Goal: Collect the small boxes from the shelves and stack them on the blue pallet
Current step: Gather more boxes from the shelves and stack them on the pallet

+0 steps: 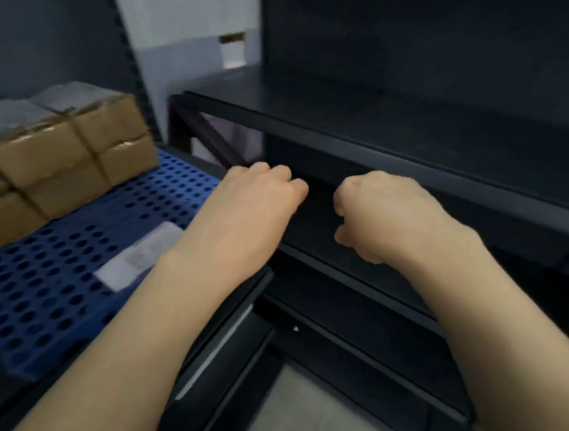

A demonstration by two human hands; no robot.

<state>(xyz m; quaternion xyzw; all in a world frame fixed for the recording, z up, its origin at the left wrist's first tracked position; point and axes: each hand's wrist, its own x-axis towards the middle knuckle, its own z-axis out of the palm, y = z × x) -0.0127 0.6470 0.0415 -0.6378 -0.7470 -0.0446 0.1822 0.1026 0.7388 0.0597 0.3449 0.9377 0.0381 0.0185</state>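
My left hand (260, 196) and my right hand (379, 213) are side by side in front of the dark opening under a black shelf board (352, 128). The fingers of both curl in, and nothing shows inside them. The opening behind them is too dark to make out any box. To the left lies the blue perforated pallet (45, 297). A stack of brown cardboard boxes (61, 158), taped on top, sits on its far left part. A flat white packet (138, 257) lies on the pallet beside my left forearm.
The black metal shelving (407, 294) has several dark levels running right and down. A dark upright post (126, 36) stands behind the pallet. A small white box (234, 51) sits far back against the pale wall. Light floor (310, 417) shows below.
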